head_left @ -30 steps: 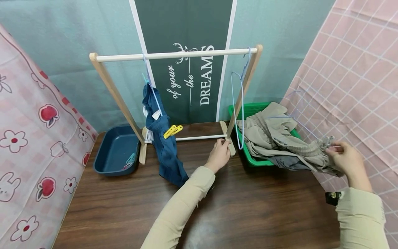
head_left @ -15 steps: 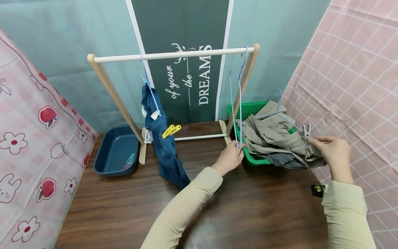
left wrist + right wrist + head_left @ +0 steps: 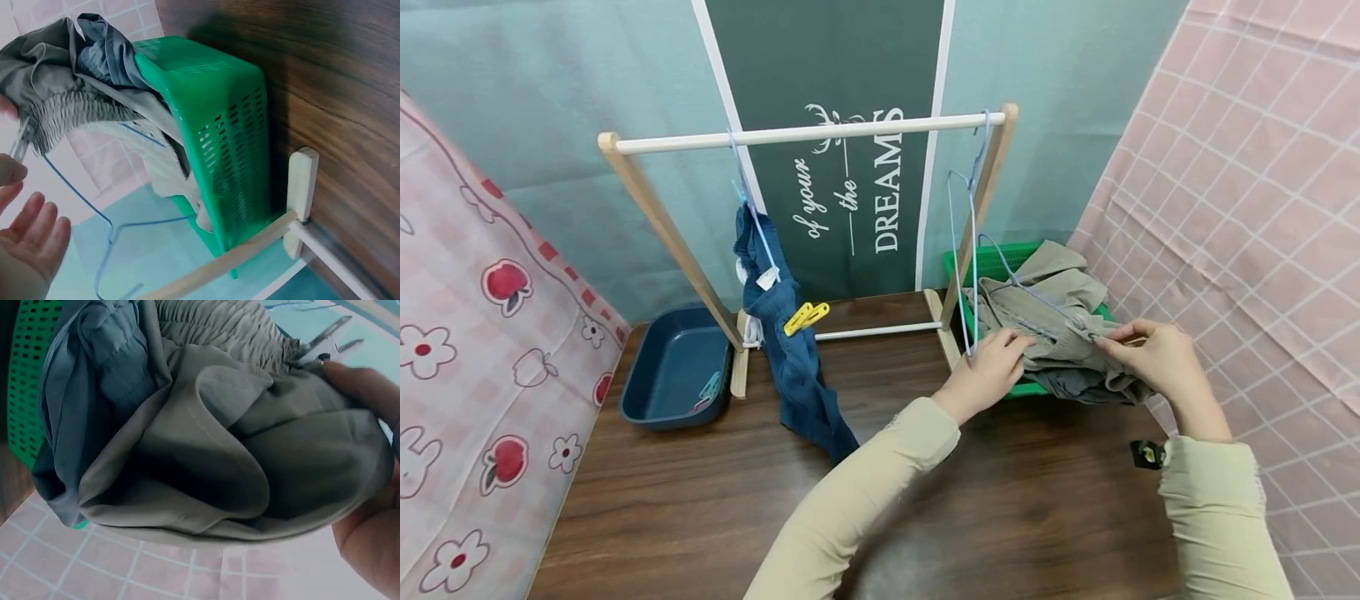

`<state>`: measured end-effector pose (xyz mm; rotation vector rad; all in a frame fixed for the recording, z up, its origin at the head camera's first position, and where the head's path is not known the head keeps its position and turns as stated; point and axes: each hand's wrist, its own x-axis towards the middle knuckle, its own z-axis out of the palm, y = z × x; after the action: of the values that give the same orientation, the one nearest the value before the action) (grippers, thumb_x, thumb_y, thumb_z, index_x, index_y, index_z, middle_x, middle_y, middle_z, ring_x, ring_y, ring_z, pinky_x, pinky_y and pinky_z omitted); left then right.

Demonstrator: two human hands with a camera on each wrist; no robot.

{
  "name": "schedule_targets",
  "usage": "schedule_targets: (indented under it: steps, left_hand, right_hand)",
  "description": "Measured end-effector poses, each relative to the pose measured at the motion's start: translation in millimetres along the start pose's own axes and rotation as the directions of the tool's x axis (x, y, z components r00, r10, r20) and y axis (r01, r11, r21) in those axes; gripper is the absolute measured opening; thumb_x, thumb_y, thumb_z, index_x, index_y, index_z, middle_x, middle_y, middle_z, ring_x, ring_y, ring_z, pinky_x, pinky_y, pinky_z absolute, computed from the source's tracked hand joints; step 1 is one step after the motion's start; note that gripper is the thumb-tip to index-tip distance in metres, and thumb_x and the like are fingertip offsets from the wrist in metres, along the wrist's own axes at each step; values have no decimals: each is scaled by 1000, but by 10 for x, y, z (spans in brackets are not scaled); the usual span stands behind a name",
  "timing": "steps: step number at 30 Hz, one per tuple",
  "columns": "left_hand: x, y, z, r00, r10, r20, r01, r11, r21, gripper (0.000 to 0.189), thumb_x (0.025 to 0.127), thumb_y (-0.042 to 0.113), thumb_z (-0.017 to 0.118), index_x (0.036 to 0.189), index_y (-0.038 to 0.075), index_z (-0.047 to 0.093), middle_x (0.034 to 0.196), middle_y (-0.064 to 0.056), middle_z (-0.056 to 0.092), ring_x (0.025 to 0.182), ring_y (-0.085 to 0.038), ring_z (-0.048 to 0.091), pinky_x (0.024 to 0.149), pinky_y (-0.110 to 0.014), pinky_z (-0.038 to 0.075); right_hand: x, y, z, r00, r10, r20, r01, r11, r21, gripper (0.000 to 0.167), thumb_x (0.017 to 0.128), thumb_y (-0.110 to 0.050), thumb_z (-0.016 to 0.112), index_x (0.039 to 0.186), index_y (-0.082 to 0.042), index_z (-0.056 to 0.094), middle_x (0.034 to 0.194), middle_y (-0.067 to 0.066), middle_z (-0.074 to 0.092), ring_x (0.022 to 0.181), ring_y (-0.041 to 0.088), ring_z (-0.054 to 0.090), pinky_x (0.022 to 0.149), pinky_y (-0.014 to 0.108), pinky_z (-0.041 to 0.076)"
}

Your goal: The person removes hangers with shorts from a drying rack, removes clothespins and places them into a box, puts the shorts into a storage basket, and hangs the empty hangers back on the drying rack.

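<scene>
My right hand (image 3: pixel 1157 358) grips the elastic waistband of beige pants (image 3: pixel 1060 287), thumb beside a grey clothespin (image 3: pixel 325 344) clipped there and other fingers under the cloth. A blue hanger (image 3: pixel 109 234) runs along the waistband, its hook free and pointing toward the rack. My left hand (image 3: pixel 988 371) reaches toward the pants with loosely spread fingers and holds nothing; in the left wrist view its fingers (image 3: pixel 40 225) are below the clothespin. Much of the pants still lies in the green basket (image 3: pixel 237 144), on top of a dark grey garment (image 3: pixel 103 369).
A wooden rack with a white rail (image 3: pixel 820 133) stands mid-table. Blue jeans (image 3: pixel 790 333) with a yellow clothespin (image 3: pixel 805 318) hang from its left side; a bare blue hanger (image 3: pixel 973 250) hangs at right, near my left hand. A blue bin (image 3: pixel 677 367) holds several clothespins.
My right hand has moved left with the pants' waistband, and the hanger in it has swung left. My left hand has shifted right from the rack's foot toward the basket.
</scene>
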<state>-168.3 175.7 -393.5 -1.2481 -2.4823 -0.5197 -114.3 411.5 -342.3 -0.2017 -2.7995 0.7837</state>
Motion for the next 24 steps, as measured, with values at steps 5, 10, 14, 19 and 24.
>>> schedule_targets:
  steps: [5, 10, 14, 19, 24]
  left_hand:
    - [29, 57, 52, 991, 91, -97, -80, 991, 110, 36, 99, 21, 51, 135, 20, 53, 125, 1, 59, 108, -7, 61, 87, -13, 50]
    - [74, 83, 105, 990, 111, -84, -95, 979, 180, 46, 98, 21, 53, 143, 24, 44, 137, 1, 52, 115, -9, 58, 89, -16, 50]
    - [98, 109, 96, 990, 131, -49, -117, 966, 232, 47, 100, 19, 50, 146, 26, 39, 145, 2, 47, 121, -9, 56, 95, -18, 49]
    - [105, 126, 114, 986, 162, -41, -145, 951, 273, 45, 101, 16, 48, 145, 26, 41, 147, 4, 45, 122, -9, 55, 95, -18, 48]
    - [114, 122, 163, 986, 161, -45, -141, 943, 300, 43, 101, 17, 48, 143, 26, 44, 144, 7, 48, 122, -8, 54, 97, -18, 47]
  right_hand:
    - [-8, -90, 78, 996, -45, 73, 48, 998, -40, 21, 87, -23, 69, 87, -2, 66, 86, 23, 72, 61, -8, 54, 53, 20, 45]
    - [-13, -169, 138, 988, -44, 147, 51, 998, -47, 20, 89, -22, 67, 89, -2, 64, 86, 19, 71, 68, 7, 61, 55, 24, 47]
    - [-12, -192, 157, 973, -63, 221, 77, 995, -57, 16, 87, -17, 67, 88, -2, 62, 85, 17, 69, 70, 11, 61, 58, 26, 47]
    - [-9, -185, 156, 949, -70, 308, 90, 995, -51, 14, 85, -12, 67, 87, -1, 59, 84, 14, 67, 69, 11, 59, 60, 27, 47]
    - [0, -187, 167, 932, -98, 349, 124, 991, -53, 15, 83, -11, 69, 85, -2, 58, 81, 12, 65, 70, 11, 58, 61, 28, 46]
